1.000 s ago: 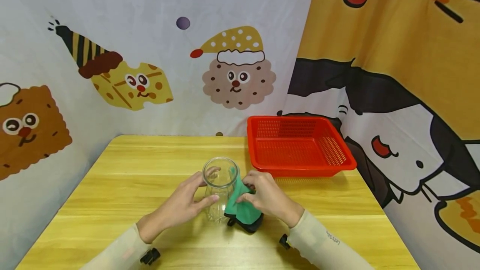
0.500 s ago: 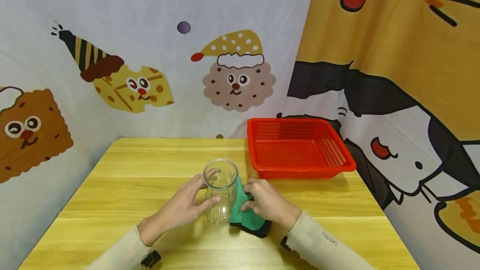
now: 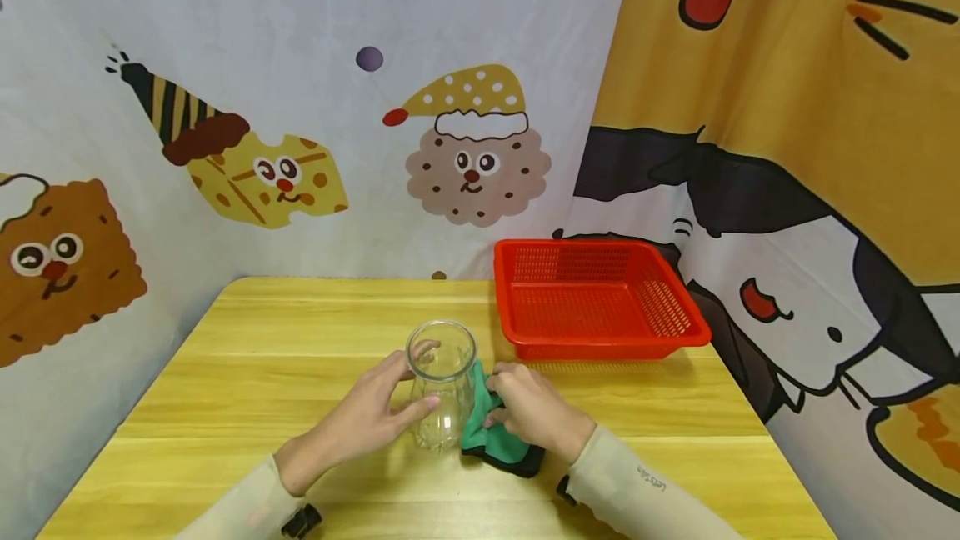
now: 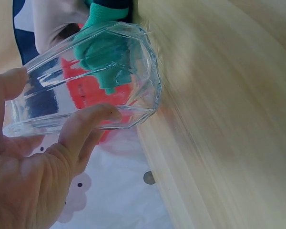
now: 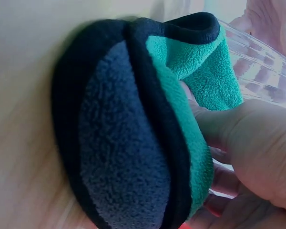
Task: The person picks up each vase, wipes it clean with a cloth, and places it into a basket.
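A clear glass vase (image 3: 453, 413) with a round rim and faceted base stands upright on the table. My left hand (image 3: 367, 411) holds it from the left, thumb in front and fingers behind, as the left wrist view also shows on the glass (image 4: 150, 90). Just to its right, my right hand (image 3: 538, 408) grips a green cloth (image 3: 501, 442) edged in black. In the right wrist view this cloth (image 5: 124, 138) has a fuzzy grey underside, and its folded lower part lies close to the tabletop. A green fold sits beside the vase; whether they touch I cannot tell.
Behind my right hand, a red plastic basket (image 3: 592, 348) with perforated sides stands on the wooden table (image 3: 300, 315). A cartoon-printed curtain (image 3: 300, 23) hangs along the back and both sides.
My right hand has moved slightly right and down with the cloth, whose lower end has settled nearer the table. The left hand and vase stay put.
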Motion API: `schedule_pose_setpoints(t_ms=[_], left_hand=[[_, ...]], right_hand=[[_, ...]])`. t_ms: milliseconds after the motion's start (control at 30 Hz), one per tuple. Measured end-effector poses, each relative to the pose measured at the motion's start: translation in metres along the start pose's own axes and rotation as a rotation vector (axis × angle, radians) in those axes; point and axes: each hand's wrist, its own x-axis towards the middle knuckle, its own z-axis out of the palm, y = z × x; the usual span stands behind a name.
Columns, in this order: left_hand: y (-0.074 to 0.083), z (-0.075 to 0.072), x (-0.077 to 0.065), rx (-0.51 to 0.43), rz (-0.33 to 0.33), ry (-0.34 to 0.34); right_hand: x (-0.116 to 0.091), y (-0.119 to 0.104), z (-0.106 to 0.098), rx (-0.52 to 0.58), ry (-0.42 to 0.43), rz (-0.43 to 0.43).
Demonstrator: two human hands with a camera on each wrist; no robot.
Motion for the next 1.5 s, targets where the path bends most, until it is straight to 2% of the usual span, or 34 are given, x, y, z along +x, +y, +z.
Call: schedule_pose_setpoints(t_ms=[233,633,933,1500], left_hand=[[0.0,0.002,-0.002,0.009,0.009,0.009],[0.001,0.002,-0.003,0.036,-0.007,0.019],[0.001,0.002,-0.001,0.026,0.018,0.016],[0.0,0.003,-0.001,0.029,0.019,0.015]], right_hand=[[-0.001,0.001,0.002,0.05,-0.001,-0.008],[0.001,0.003,0.003,0.16,0.0,0.031],[-0.001,0.007,0.002,0.275,-0.021,0.04],[-0.003,0.011,0.007,0.294,0.021,0.037]])
